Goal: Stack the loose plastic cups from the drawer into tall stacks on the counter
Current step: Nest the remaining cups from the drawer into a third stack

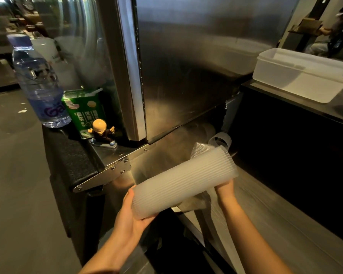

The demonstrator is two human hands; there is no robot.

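A long stack of clear ribbed plastic cups lies nearly level in the air, held at both ends. My left hand cups its lower left end from below. My right hand grips it under the wide rim end at the right. Beyond the stack, more loose clear cups lie in the open steel drawer, partly hidden by the stack.
A tall steel cabinet door fills the middle. On the dark ledge at left stand a water bottle, a green drink carton and a small figurine. A clear plastic tub sits on the counter at right.
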